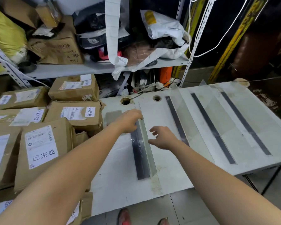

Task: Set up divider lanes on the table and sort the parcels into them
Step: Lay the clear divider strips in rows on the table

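Cluttered metal shelving (88, 69) is backing your white worktop (169, 176). Your left hand (130, 120) is gripping the clear acrylic divider (147, 143), seemingly seating it along its dark strip (141, 159). Your right hand (162, 138) is hovering open beside it, and brown cardboard parcels (39, 143) are waiting leftward.

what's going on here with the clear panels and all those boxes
A person is setting up lanes on the white table. Their left hand holds the top edge of the leftmost clear divider, and the right hand hovers open beside it. More dividers on dark strips stand further right. The labelled cardboard parcels are stacked to the left, none in a lane yet.
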Action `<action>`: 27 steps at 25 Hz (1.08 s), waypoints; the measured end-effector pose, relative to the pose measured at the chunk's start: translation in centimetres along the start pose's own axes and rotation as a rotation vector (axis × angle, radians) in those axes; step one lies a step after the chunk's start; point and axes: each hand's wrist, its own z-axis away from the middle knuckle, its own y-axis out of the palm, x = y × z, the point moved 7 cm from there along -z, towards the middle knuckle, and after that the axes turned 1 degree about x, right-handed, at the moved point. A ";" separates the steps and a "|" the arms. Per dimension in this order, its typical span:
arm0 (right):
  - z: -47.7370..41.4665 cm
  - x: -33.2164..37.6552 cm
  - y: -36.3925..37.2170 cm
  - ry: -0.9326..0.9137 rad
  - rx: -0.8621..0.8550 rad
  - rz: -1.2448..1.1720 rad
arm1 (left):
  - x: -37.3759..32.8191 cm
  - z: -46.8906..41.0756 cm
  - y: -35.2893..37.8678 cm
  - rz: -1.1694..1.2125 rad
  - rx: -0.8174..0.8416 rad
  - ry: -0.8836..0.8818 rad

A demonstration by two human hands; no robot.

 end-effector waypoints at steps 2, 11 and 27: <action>-0.1 -0.4 1.5 0.031 0.023 -0.018 | -0.1 -0.7 1.0 -0.025 0.041 0.082; 0.3 -1.4 3.8 0.181 0.061 -0.260 | 2.4 -2.8 2.2 -0.145 0.128 0.221; 2.0 -7.1 0.7 0.139 0.173 -0.252 | 3.8 -10.2 -0.9 -0.196 0.099 0.051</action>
